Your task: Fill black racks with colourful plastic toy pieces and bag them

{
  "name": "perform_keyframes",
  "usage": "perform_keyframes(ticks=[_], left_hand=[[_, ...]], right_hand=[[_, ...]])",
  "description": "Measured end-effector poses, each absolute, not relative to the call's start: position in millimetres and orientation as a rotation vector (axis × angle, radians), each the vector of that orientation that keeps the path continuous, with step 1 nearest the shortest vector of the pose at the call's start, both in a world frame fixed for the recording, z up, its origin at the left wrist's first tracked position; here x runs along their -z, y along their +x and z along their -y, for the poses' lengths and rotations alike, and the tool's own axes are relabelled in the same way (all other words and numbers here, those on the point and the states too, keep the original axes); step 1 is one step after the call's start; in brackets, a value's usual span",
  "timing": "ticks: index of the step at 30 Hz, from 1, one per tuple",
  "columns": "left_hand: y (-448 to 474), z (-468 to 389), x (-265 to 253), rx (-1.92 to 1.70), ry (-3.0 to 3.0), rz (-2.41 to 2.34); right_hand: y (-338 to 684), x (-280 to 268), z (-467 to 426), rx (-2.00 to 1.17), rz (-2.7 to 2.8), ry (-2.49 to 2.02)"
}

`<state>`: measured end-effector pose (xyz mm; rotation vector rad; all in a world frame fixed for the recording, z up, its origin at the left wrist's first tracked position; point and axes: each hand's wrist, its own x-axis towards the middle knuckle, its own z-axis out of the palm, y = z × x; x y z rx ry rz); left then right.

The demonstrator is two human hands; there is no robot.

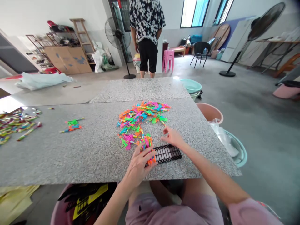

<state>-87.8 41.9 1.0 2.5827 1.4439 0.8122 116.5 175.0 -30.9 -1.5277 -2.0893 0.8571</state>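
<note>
My left hand (pixel 140 163) is closed around a row of small bright plastic toys (pixel 147 142), packed upright in the left end of a black lattice basket (pixel 167 154). The basket's right part shows no toys. My right hand (pixel 173 137) hovers above the table past the basket, fingers curled but apart, with no object visible between them. Its fingertips are close to a thin patterned stick (pixel 163 123) on a green toy; whether they touch it I cannot tell. Beyond both hands spreads a pile of pink, orange, green and blue toys (pixel 140 114).
Several wrapped sticks (pixel 20 123) lie at the table's left, and a few toys (pixel 73 125) nearer the middle. Below the front edge is a tub (pixel 58 204) of black pieces. Basins (pixel 211 110) stand along the right side. A person (pixel 147 34) stands beyond the table.
</note>
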Motion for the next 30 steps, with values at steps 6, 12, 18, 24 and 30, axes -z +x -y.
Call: perform_keyframes(ticks=[6,12,18,24,30], left_hand=[[-90.0,-39.4,-3.8,-0.797,2.571,-1.473],[-93.2,-39.5,-0.7,-0.819,2.555,-1.446],[-92.6,-43.1,-3.0,-0.806,2.560,-1.430],[-88.7,-38.8,-8.9,-0.799,2.506,-1.478],[-89.8,-39.9,-8.9,-0.757,2.509,-1.489]], right_hand=[[110.5,26.4,-266.0,-0.856,1.951,-1.694],[129.6,58.0,-229.5,-1.233,1.906,-1.530],[153.7,60.0,-183.6,-0.984,2.006,-1.528],[135.1,50.6,-152.2,-0.892,1.964,-1.477],[99.7,64.4,-139.6,-0.984,1.923,-1.288]])
